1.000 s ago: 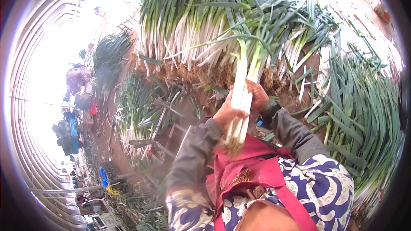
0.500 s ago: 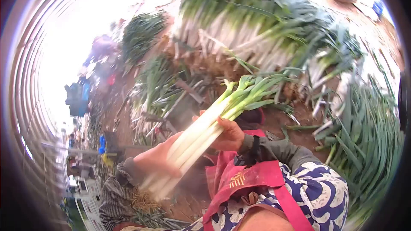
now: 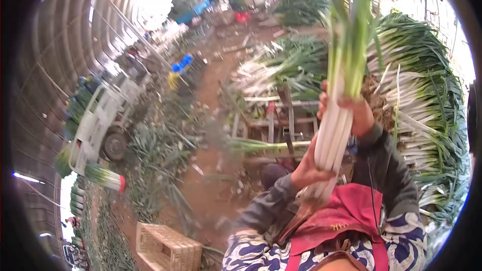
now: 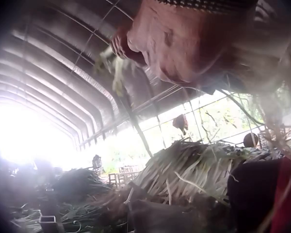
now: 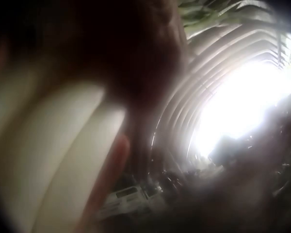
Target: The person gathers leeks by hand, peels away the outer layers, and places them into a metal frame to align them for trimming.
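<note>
A bundle of leeks (image 3: 335,135) slants, its white shafts (image 3: 329,153) running into green leaves (image 3: 351,40), the left hand (image 3: 309,169) gripping nearer the root end, the right hand (image 3: 359,115) nearer the leaves

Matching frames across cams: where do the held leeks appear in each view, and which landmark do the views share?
Head: held leeks right of centre, slightly tilted.
Left wrist: blurred; seemingly a pale green part, upper left.
Right wrist: white stalks, blurred, lower left.
Shared landmark: arched roof, left in head, upper left in left wrist, right half in right wrist.
</note>
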Demonstrator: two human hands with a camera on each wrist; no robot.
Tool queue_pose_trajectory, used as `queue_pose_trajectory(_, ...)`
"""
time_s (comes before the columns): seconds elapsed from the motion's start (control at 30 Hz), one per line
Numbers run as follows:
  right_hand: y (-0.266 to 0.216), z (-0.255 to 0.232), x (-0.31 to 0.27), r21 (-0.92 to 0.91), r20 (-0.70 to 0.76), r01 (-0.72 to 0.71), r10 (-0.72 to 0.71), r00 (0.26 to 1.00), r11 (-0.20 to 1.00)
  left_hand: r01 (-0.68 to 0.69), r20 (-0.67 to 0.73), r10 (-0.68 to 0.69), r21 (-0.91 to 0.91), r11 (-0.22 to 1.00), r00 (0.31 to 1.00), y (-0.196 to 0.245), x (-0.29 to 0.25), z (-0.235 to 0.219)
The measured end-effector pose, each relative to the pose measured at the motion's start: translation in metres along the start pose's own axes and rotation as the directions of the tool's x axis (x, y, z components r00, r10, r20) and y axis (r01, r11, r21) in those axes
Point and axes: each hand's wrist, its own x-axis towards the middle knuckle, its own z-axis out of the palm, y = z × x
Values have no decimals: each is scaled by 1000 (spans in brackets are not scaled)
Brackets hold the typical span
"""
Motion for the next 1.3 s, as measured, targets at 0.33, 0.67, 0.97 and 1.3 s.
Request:
queue_pose_trajectory(0.33, 74, -82, 224, -782, 103, -221, 469, 877, 584, -11, -457, -152, -334, 943, 876, -41, 26, -112)
queue_pose_trajectory(0.67, 263, -252, 201, -830, -420, -80, 524, 741, -552, 372, -679, -572, -438, 819, 460, -178, -86, -231)
queue_pose_trajectory(0.97, 250, -328, 156, -743, -512, -234, 308, 802, -627, 631, -696, -270, 331, 701, 665, -214, -51, -273)
queue_pose_trajectory(1.3, 249, -294, -6, -908, -230, -272, -165, 959, -318, 348, -256, -294, 880, 324, 921, -252, -13, -270)
